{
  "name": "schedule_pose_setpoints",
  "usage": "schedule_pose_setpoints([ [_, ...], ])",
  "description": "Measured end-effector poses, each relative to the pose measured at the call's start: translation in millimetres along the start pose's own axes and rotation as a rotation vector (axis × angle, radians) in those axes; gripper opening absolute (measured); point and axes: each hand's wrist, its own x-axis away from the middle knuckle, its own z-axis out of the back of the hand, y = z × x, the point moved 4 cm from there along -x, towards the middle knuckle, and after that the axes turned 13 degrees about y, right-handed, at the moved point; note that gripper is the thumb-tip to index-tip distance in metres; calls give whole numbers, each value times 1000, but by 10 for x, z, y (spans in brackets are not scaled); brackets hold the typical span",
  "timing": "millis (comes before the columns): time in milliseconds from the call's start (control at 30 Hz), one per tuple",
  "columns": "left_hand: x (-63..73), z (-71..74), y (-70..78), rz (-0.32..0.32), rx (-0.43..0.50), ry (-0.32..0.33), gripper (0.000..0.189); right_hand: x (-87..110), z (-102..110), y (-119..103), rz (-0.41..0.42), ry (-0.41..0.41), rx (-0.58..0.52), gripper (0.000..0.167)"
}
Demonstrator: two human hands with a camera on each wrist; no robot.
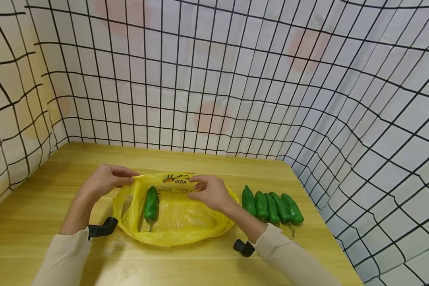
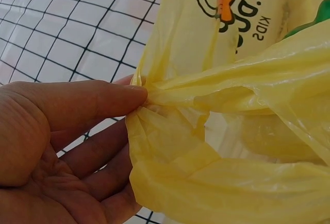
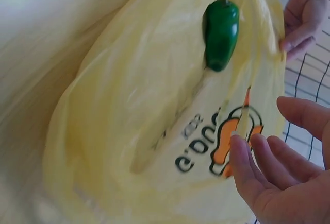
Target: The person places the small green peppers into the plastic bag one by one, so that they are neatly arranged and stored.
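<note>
A yellow plastic bag (image 1: 186, 234) lies spread open on the table, with printed lettering inside its far wall. One green pepper (image 1: 151, 204) rests in it toward the left, stem toward me. My left hand (image 1: 105, 180) pinches the bag's far left edge between thumb and index finger; the left wrist view shows the film bunched at the fingertips. Over the far right part of the bag's mouth hovers my right hand (image 1: 211, 192). Its fingers are loosely bent and apart from the thumb in the right wrist view, with nothing seen between them.
Several more green peppers (image 1: 271, 206) lie side by side in a row on the wooden table (image 1: 157, 266), just right of the bag. White walls with a black grid (image 1: 200, 79) enclose the table at the back and sides.
</note>
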Motion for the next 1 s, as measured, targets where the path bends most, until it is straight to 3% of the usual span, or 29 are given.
schedule_pose_setpoints([
  [633,5,16,5,9,6,5,36,112,816,423,-33,127,89,47],
  [1000,7,17,9,12,-2,4,36,212,1277,825,-81,178,168,53],
])
